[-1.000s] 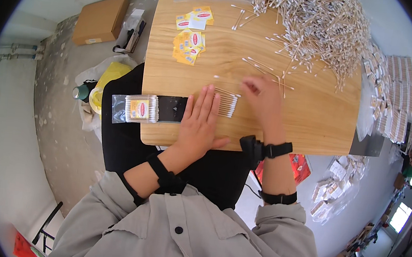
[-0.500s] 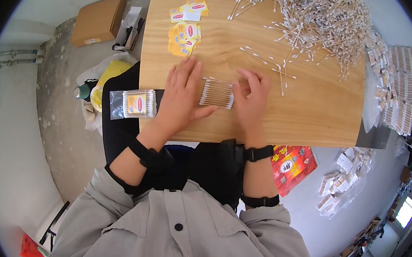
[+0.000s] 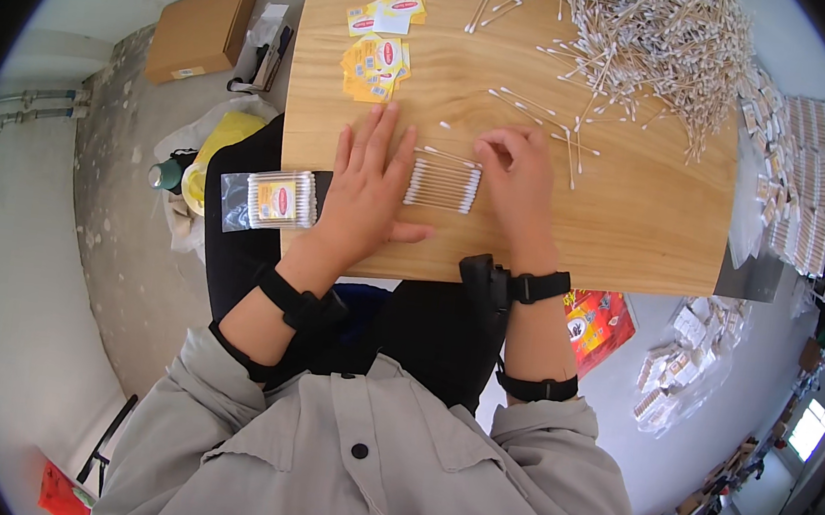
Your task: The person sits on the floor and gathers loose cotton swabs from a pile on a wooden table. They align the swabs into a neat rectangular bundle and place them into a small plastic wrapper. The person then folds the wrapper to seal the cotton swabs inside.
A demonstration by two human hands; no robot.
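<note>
Hands, left hand (image 3: 364,192) and right hand (image 3: 516,183), flank cotton swab row (image 3: 442,184) on wooden table (image 3: 627,230).

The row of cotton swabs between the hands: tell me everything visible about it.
The row of cotton swabs lies flat on the wooden table: thin pale sticks with white tips, side by side in a neat rectangular batch. The left hand lies flat against its left end, the right hand at its right end. One loose swab lies just above it.

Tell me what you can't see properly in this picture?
- Head view: the left hand covers the left ends of the lined-up cotton swabs.
- The big swab pile is cut off by the top edge.
- The yellow labels are too small to make out.
</note>
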